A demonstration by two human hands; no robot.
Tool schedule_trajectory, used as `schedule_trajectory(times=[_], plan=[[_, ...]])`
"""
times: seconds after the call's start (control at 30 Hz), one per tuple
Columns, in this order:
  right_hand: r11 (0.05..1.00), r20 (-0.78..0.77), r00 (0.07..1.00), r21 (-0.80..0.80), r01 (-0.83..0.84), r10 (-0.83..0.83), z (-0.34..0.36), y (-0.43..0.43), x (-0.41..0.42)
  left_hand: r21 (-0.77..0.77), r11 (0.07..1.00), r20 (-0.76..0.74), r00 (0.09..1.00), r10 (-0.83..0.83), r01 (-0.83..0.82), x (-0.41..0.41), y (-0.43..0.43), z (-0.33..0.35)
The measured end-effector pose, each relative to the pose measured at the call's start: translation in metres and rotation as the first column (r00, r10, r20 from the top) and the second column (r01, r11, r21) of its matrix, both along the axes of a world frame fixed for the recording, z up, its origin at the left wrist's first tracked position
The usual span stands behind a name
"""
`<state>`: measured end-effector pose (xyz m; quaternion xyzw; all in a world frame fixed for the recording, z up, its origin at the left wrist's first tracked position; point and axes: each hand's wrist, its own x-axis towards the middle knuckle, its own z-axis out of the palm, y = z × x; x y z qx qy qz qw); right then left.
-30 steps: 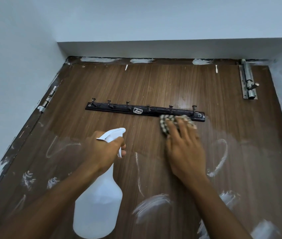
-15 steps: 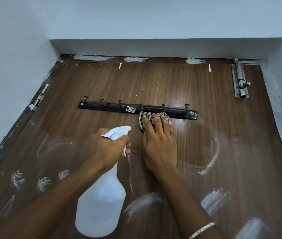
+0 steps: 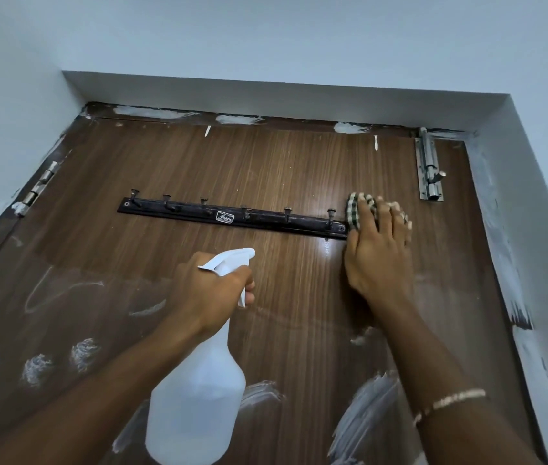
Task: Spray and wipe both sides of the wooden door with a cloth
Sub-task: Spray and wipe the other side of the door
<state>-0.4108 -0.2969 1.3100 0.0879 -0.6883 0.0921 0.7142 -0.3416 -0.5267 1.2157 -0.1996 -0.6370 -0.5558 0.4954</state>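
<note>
**Fingers [image 3: 386, 219] press a checked cloth [image 3: 355, 213] to the wooden door [image 3: 265, 169]**

Those fingers belong to the right hand [image 3: 380, 263], which lies flat against the door. They are straight and slightly spread, with the cloth bunched beneath their tips. The cloth is green-and-white checked and touches the right end of a dark hook rail [image 3: 232, 218] fixed across the upper part of the door. To the right of the cloth and a little higher, a silver bolt latch [image 3: 428, 172] sits near the door's top corner. A thin bracelet [image 3: 450, 402] circles the right wrist.

The left hand [image 3: 212, 290] grips the neck of a translucent white spray bottle [image 3: 198, 397]. Its fingers are curled round the neck, with the fingertips on the trigger. The white nozzle head points at the door below the middle of the rail, and the bottle's round body hangs down toward the camera.

The door is brown with a vertical grain and is set in a recess between pale walls. A metal hinge [image 3: 39, 187] shows on its left edge. White smears [image 3: 259, 396] mark the lower part of the door, and more streak the top of the frame. A glossy sheen lies on the wood between the two hands, just under the rail's right end.
</note>
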Motion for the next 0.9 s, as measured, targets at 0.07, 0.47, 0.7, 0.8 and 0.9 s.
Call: schedule_trajectory(times=[0.07,0.47,0.7,0.8,0.9], plan=[[0.999,0.038,0.999,0.04,0.014,-0.015,0.021,0.004,0.004,-0.011,1.0,-0.008,1.0,-0.012,0.012,0.0,0.002,0.001],[0.988,-0.056,0.996,0.133,0.078,-0.071,-0.088,0.008,-0.01,0.016,0.999,0.008,0.999,-0.031,0.031,-0.007,0.018,0.0],[0.996,-0.044,0.997,-0.066,0.061,-0.064,-0.062,0.092,0.0,0.033,0.994,-0.012,0.995,-0.101,0.102,-0.004,0.028,0.002],[0.97,-0.058,0.997,-0.243,0.027,-0.042,-0.065,0.11,0.005,0.014,0.993,-0.01,0.993,-0.116,0.117,-0.005,0.032,0.001],[0.958,-0.065,0.995,-0.283,0.05,-0.071,-0.082,0.091,0.003,-0.007,0.989,-0.009,0.989,-0.147,0.147,-0.005,0.037,0.001]])
